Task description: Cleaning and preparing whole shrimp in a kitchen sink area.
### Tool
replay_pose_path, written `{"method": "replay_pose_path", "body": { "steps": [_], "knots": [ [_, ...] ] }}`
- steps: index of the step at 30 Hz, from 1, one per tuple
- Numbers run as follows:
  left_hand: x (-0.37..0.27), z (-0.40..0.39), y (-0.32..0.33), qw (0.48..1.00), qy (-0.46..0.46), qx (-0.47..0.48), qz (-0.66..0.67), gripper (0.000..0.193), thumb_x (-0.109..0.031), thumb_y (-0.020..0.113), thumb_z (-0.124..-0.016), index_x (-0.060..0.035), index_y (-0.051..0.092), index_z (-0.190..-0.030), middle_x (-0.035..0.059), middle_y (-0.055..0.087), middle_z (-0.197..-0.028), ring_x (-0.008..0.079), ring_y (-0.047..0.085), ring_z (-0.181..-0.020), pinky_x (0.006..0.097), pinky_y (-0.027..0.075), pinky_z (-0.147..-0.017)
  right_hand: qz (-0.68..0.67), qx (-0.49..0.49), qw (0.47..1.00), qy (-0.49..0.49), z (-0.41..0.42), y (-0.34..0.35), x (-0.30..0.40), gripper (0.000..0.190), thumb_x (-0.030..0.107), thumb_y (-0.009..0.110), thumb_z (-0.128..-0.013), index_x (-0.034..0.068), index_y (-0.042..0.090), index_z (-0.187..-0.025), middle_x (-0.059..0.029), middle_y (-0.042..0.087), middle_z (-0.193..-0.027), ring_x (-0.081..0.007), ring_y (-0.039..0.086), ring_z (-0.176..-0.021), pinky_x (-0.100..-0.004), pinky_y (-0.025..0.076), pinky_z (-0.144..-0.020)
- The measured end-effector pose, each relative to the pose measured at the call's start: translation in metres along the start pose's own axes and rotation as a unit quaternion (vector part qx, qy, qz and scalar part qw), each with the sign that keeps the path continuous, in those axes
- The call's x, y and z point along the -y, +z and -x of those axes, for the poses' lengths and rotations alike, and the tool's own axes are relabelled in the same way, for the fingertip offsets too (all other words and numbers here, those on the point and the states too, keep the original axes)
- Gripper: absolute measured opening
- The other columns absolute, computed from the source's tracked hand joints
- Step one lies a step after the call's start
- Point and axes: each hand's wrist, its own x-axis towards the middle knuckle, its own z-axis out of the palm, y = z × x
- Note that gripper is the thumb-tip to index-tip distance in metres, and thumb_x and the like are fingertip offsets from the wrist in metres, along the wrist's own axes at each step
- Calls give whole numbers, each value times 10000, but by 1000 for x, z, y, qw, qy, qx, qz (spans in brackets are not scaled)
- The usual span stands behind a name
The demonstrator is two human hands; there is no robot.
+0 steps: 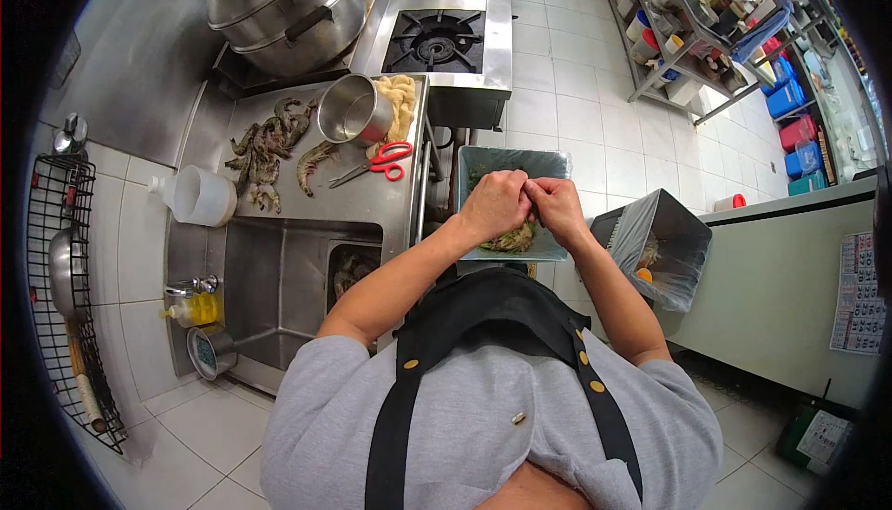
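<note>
My left hand (496,205) and my right hand (557,207) meet with curled fingers above a lined waste bin (513,156). Whether something small sits between the fingers is hidden. Brownish and green scraps (512,240) lie inside the bin. On the steel counter (362,198) to the left are a pile of whole raw shrimp (268,144), a single shrimp (311,167) apart from it, and red-handled scissors (376,164) with parted blades. A steel pot (354,109) stands beside a yellowish cloth (398,106). More shrimp (352,273) appear in a container in the sink.
The sink (254,266) is at my left, with a plastic jug (202,195) on its edge. Ahead are a gas stove (435,47) and a large steamer pot (289,15). Another lined bin (655,249) stands at right, near a white cabinet (773,266). Metal shelving (686,57) is farther off.
</note>
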Motion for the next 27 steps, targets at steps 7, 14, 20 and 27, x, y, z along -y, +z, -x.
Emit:
{"method": "replay_pose_path", "body": {
  "steps": [7, 14, 20, 27],
  "knots": [
    [6, -2, 8, 990, -88, -70, 89, 127, -13, 571, -704, 21, 602, -822, 198, 628, -736, 304, 647, -684, 357, 513, -610, 168, -79, 980, -76, 0, 10, 8, 190, 147, 593, -836, -17, 686, -862, -166, 634, -636, -222, 630, -554, -329, 481, -538],
    [43, 9, 19, 891, -291, -39, 345, 127, -18, 581, -800, 4, 616, -920, 67, 656, -800, 126, 637, -712, 269, 527, -624, 254, -69, 957, -125, -9, 13, -5, 173, 113, 578, -858, -26, 679, -873, -99, 629, -605, -139, 584, -494, -289, 468, -491],
    [33, 11, 11, 729, -377, 40, 570, 200, -118, 609, -869, -6, 596, -1034, 68, 645, -909, 141, 637, -741, 268, 538, -651, 190, -58, 973, -122, -20, -7, -12, 186, 160, 598, -824, 0, 682, -866, -151, 654, -686, -250, 649, -610, -340, 502, -589],
    [38, 19, 29, 890, -262, -31, 372, 171, -49, 562, -834, 4, 665, -960, 3, 639, -760, 78, 559, -625, 222, 426, -539, 271, -36, 937, -218, -16, 6, -11, 183, 155, 607, -809, -1, 679, -873, -172, 650, -714, -280, 649, -656, -350, 504, -624]
  ]
}}
